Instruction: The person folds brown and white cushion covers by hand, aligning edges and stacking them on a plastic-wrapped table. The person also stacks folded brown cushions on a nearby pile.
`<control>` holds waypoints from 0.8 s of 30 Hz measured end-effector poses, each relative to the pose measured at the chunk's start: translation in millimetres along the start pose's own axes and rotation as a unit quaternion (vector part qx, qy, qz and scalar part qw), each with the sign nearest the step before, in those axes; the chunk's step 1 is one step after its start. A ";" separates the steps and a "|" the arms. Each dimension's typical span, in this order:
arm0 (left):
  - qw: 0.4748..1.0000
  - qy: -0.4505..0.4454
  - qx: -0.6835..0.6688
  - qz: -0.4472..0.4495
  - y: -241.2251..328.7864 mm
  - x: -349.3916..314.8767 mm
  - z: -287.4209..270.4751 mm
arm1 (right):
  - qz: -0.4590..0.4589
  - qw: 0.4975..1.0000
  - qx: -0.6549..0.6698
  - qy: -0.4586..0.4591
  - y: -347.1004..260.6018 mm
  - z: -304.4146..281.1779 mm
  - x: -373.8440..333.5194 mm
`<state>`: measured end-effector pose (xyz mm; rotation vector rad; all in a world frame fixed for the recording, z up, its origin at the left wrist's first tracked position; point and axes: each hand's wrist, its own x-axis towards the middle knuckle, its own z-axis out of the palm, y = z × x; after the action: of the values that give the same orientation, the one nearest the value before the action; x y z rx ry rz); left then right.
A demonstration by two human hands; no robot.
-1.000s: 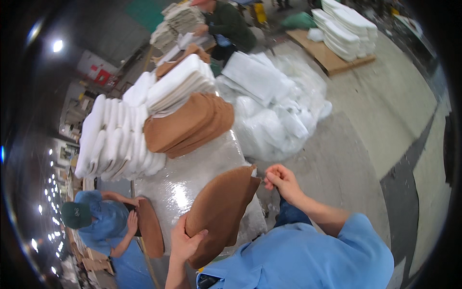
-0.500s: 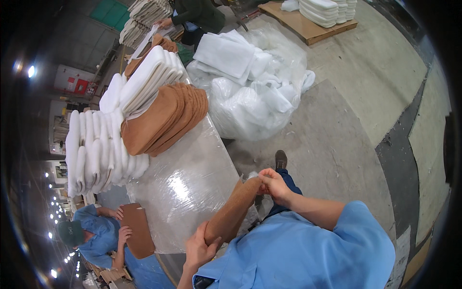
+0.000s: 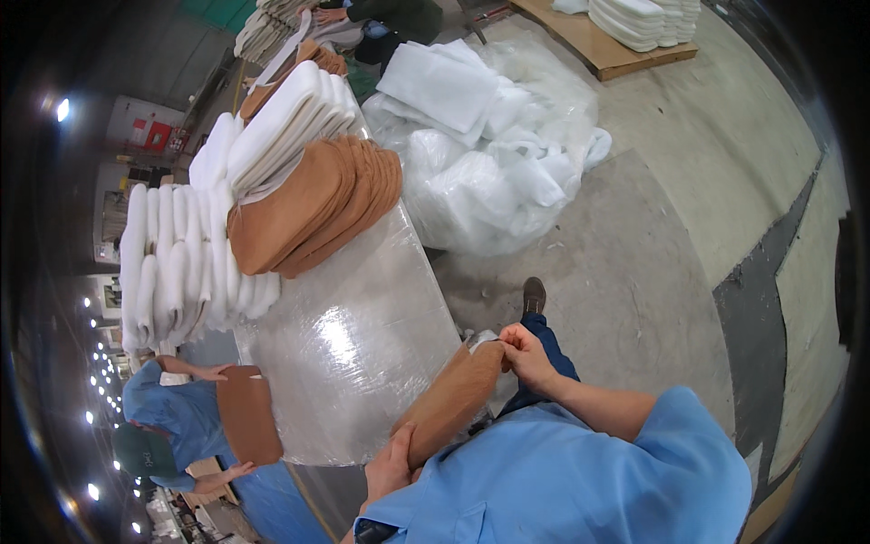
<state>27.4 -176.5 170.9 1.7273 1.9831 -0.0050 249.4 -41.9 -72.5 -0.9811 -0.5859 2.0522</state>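
Observation:
A long brown fabric cushion cover (image 3: 450, 394) lies slantwise across my front, at the near edge of the table. White filling (image 3: 483, 338) shows at its far end. My left hand (image 3: 391, 461) is wrapped round the near end, with some of its fingers hidden beneath. At the far end, my right hand (image 3: 528, 355) pinches the cover's edge beside the filling, thumb and fingers pressed together.
The table (image 3: 349, 363) has a shiny plastic covering. On it stand a stack of brown covers (image 3: 313, 204) and white cushion pads (image 3: 172, 263). Bagged white padding (image 3: 489, 172) sits beyond. At left a co-worker (image 3: 181, 417) holds a brown panel (image 3: 249, 415); another person (image 3: 394, 23) stands far off.
The cover's broad side has turned more upward and its far end has shifted slightly right with my right hand. The co-worker's hands have moved to opposite ends of the brown panel.

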 end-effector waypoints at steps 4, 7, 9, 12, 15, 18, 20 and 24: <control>0.999 -0.030 -0.008 0.027 -2.8 6.7 3.3 | 0.178 0.970 0.139 -0.090 0.8 -28.5 13.5; 0.996 -0.087 -0.013 0.006 -4.6 16.4 2.1 | 0.251 0.947 0.172 -0.106 3.9 -39.4 17.3; 0.989 -0.123 -0.071 0.052 -10.9 29.8 -0.6 | 0.257 0.936 0.199 -0.134 10.4 -46.4 21.7; 0.947 -0.227 -0.197 0.111 -35.4 50.3 -3.2 | 0.220 0.946 0.193 -0.139 28.6 -65.2 27.2; 0.880 -0.318 -0.352 -0.005 -56.1 85.0 4.3 | 0.181 0.961 0.181 -0.102 31.8 -60.1 27.6; 0.915 -0.274 -0.295 -0.035 -47.1 143.5 32.2 | 0.206 0.955 0.194 -0.093 37.6 -64.0 24.8; 0.959 -0.200 -0.202 0.014 -12.3 182.0 51.2 | 0.229 0.933 0.262 -0.096 32.5 -59.4 19.8; 0.956 -0.214 -0.191 0.056 -17.9 214.1 103.5 | 0.248 0.919 0.272 -0.143 30.2 -58.9 22.4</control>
<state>34.9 -15.2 -4.6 1.4387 1.4590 0.0369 274.0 -37.7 -137.9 -0.5256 0.1332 2.6276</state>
